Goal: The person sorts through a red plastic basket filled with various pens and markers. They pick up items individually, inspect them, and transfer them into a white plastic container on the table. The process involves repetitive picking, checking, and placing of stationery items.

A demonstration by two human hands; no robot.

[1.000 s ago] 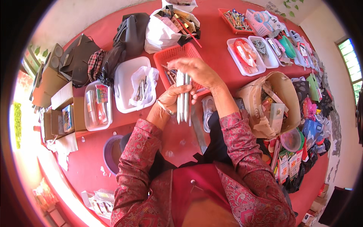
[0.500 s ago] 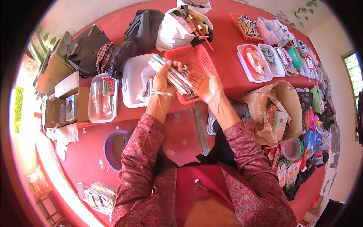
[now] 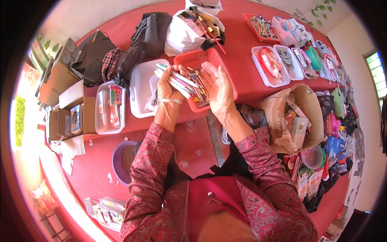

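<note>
Left hand (image 3: 169, 90) clenches a fanned bundle of pens (image 3: 177, 78) over the red basket (image 3: 197, 60), mid-worktop toward its far edge. Right hand (image 3: 219, 86) lies open beside them (touching none that I can tell). Loosely gripped, pens could slide onto the white tray (image 3: 141, 80).

A perforated basket (image 3: 193, 60) sits on the bench (image 3: 238, 44) at its middle, with loose pens lying in it. Both hands hover over the basket: the left hand (image 3: 168, 86) at its left edge holds a bundle of pens (image 3: 177, 78), and the right hand (image 3: 217, 86) lies open just right of it. Left of the basket sits a shallow tray (image 3: 141, 86), and further left a clear box (image 3: 108, 107), then cardboard boxes (image 3: 66, 109). Behind the basket, at the far side, stand a plastic bag (image 3: 183, 34) and dark bags (image 3: 121, 44). To the right lie more trays (image 3: 278, 62), and nearer, a paper bag (image 3: 298, 117). A bowl (image 3: 121, 161) sits near left.
</note>
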